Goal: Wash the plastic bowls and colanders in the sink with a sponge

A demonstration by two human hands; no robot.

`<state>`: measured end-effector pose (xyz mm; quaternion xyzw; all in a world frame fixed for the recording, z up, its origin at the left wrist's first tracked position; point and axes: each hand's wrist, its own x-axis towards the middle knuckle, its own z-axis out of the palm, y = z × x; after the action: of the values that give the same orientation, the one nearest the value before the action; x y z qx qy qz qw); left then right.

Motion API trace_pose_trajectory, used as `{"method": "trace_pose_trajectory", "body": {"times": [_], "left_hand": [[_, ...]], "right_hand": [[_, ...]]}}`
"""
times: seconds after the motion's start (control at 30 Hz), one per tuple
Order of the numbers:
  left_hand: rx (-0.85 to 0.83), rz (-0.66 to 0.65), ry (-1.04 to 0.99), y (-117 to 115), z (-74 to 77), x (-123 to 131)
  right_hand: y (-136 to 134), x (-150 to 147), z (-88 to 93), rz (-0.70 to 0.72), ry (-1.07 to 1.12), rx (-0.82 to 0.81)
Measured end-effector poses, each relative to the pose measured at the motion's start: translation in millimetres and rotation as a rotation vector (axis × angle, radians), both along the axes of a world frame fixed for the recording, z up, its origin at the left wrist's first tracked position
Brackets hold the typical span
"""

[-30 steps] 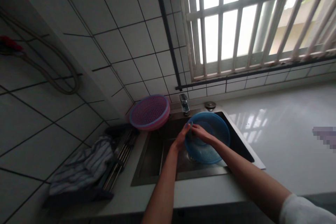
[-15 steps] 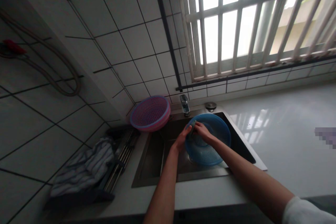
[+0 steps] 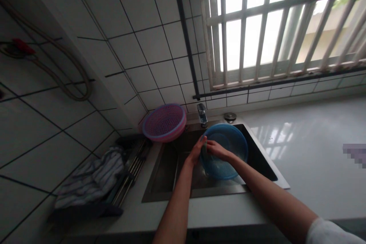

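Note:
A round blue plastic basin [image 3: 228, 167] with fine ribbed walls stands tilted in the steel sink [image 3: 168, 183]. At its left rim my left hand [image 3: 196, 150] is closed, thumb on the inner side and fingers outside. Against the same stretch of rim, my right hand [image 3: 215, 149] presses a small greenish scouring pad [image 3: 205, 148]. The pad is partly hidden by the fingers of both hands.
Left of the sink's back corner rests a pink colander [image 3: 166, 124]. Behind the basin stand the faucet [image 3: 201, 114] and a round drain plug [image 3: 230, 116]. A striped cloth [image 3: 94, 179] lies on a rack at the left; a barred window [image 3: 257, 26] is above.
Both hands keep to the basin's left rim; the right hand and pad have moved slightly left and down along it. The basin has shifted a little left. The view has turned slightly.

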<state>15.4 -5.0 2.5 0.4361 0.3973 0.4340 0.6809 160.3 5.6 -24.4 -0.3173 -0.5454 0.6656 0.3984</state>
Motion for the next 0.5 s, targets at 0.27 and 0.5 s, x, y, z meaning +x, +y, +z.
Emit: {"method": "trace_pose_trajectory", "body": {"times": [0.27, 0.5], "left_hand": [[0.040, -0.102, -0.082, 0, -2.5, 8], [0.058, 0.080, 0.017, 3, -2.1, -3]], "right_hand": [[20, 17, 1.5, -0.384, 0.087, -0.054], [-6, -12, -7.2, 0.120, 0.001, -0.054]]}}
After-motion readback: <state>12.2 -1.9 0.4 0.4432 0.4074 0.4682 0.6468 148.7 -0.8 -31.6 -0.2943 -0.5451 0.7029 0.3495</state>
